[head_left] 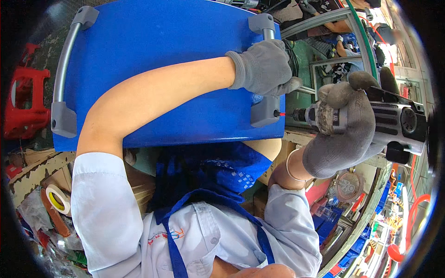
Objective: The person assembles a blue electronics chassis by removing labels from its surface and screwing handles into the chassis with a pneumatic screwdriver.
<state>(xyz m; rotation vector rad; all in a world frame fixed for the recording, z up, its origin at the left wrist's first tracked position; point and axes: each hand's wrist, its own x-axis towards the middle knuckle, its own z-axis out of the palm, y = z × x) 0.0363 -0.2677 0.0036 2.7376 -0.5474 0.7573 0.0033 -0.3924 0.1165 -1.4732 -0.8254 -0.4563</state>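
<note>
Left hand (264, 65) in grey knit glove, clamped over the right-side grey handle (265, 69) of a blue plastic panel (162, 60); forearm lying across the panel; right hand (343, 125), also gloved, gripping a black power screwdriver (394, 121), held level; bit tip touching the red-marked hole in the handle's lower mount (265, 112); second grey handle (65, 69) along the panel's left edge, untouched; roll of tape (57, 198) on cardboard lower left; red plastic stool (23, 102) at far left.
</note>
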